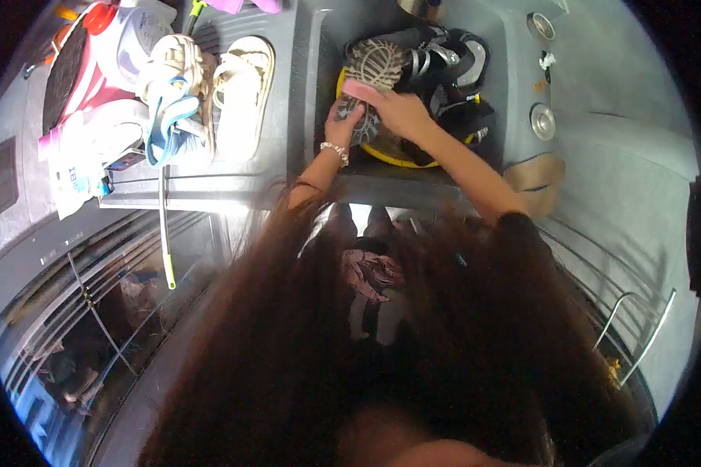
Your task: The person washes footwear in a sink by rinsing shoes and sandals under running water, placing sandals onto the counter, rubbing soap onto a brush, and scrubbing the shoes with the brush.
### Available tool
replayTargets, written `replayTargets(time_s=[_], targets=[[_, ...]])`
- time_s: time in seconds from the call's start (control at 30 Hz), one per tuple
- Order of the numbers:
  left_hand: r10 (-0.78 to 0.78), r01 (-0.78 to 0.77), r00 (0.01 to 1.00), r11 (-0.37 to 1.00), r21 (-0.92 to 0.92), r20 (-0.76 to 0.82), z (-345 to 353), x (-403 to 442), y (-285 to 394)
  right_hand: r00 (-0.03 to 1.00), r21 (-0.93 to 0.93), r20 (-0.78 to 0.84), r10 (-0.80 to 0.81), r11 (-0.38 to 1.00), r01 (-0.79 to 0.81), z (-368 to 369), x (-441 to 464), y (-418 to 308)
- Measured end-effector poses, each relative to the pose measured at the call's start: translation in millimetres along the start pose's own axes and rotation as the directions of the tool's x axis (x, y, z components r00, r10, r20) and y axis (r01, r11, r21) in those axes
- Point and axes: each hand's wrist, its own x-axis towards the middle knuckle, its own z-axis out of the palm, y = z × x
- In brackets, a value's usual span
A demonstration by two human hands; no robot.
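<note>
My left hand is closed on the lower end of a shoe, whose treaded sole faces up over the dark grey sink. A pink scrub brush lies across the middle of that sole, with my right hand wrapped round it. Its bristles are hidden. Under and beside the shoe, several black sandals are piled in a yellow-rimmed basin.
On the left drainboard stand pale sandals, a blue-strapped sandal and a white bottle with a red cap. A green-tipped stick hangs over the front edge. A brown sandal or slipper rests at right.
</note>
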Motion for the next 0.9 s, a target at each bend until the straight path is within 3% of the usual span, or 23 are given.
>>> replayTargets(time_s=[0.07,0.13,0.17,0.2,0.23,0.27,0.3,0.37,0.4,0.43,0.5,0.53,0.57,0.6,0.63,0.67,0.7,0.8,0.83,0.9], targets=[[-0.038,0.039,0.999,0.998,-0.054,0.02,8.3,-8.6,4.4,0.997,0.006,0.067,0.027,1.0,-0.027,24.9,21.9,5.7],[-0.111,0.117,0.993,0.971,-0.207,0.04,5.5,-10.2,14.9,0.994,0.12,-0.111,-0.012,0.992,0.026,25.0,0.2,10.6],[-0.11,0.116,0.993,0.973,-0.199,0.041,5.2,-9.6,20.4,0.98,0.167,-0.199,-0.032,0.984,0.066,25.2,-10.9,12.9],[-0.106,0.105,0.994,0.99,-0.097,-0.009,3.1,-14.3,21.7,0.996,-0.006,0.075,0.056,0.998,-0.055,-2.8,-31.9,14.6],[-0.086,0.086,0.995,0.996,-0.002,-0.051,5.3,-12.5,22.2,0.931,-0.215,0.318,0.18,0.97,-0.114,-19.4,-39.2,17.1],[0.078,-0.078,0.996,0.997,0.006,0.052,-2.6,1.5,-1.5,0.947,-0.198,0.288,0.141,0.976,-0.085,-20.2,-38.2,18.5],[0.071,-0.072,0.996,0.997,0.008,0.054,-4.1,2.3,-5.8,0.945,-0.197,0.292,0.146,0.976,-0.09,-12.6,-31.6,16.7],[0.111,-0.117,0.993,0.984,0.137,0.049,-2.9,3.5,-8.8,0.998,-0.073,-0.014,-0.062,0.995,0.061,13.4,-1.4,13.5],[-0.001,0.002,0.999,1.0,-0.021,0.039,-6.2,7.4,-7.8,0.999,-0.131,-0.025,-0.028,0.991,0.024,17.8,5.5,9.5],[-0.003,0.003,0.999,1.0,-0.017,0.036,-9.1,5.8,-9.8,0.999,-0.125,-0.025,-0.027,0.992,0.024,17.4,-3.3,8.1],[0.063,-0.071,0.992,0.995,0.068,0.114,-9.0,9.4,0.2,0.991,-0.112,0.114,0.065,0.992,-0.053,3.6,-27.4,13.6],[0.109,-0.126,0.991,0.953,0.274,0.077,-5.2,2.2,3.9,0.984,-0.147,0.168,0.066,0.988,-0.041,-7.6,-46.8,22.6],[0.111,-0.128,0.991,0.955,0.269,0.079,2.9,-11.4,15.9,0.983,-0.152,0.169,0.065,0.988,-0.04,-9.1,-60.2,29.8],[0.236,-0.227,0.97,0.78,0.583,0.063,10.8,-22.7,25.2,0.992,-0.2,0.117,0.037,0.98,-0.013,-10.9,-69.4,36.5],[0.346,-0.258,0.935,0.501,0.826,0.081,16.1,-34.7,31.2,0.997,-0.242,0.077,0.006,0.97,0.013,-9.9,-79.6,38.2],[0.383,-0.342,0.913,0.524,0.78,0.142,12.6,-32.2,20.9,0.998,-0.215,-0.019,-0.059,0.975,0.053,-15.4,-76.6,26.8],[0.39,-0.344,0.911,0.528,0.777,0.138,16.4,-36.9,21.8,0.998,-0.221,-0.018,-0.066,0.973,0.061,-14.4,-67.3,20.4],[0.375,-0.298,0.922,0.525,0.798,0.097,32.5,-49.0,18.8,0.974,-0.22,-0.226,-0.014,0.975,-0.037,-3.2,-42.2,9.7],[0.375,-0.3,0.922,0.524,0.797,0.1,32.7,-50.5,20.8,0.974,-0.222,-0.227,-0.012,0.974,-0.04,1.9,-44.1,0.8],[0.426,-0.355,0.886,0.374,0.857,0.181,32.0,-49.7,27.3,0.979,-0.213,-0.147,0.143,0.962,-0.173,5.6,-51.1,-17.9]])
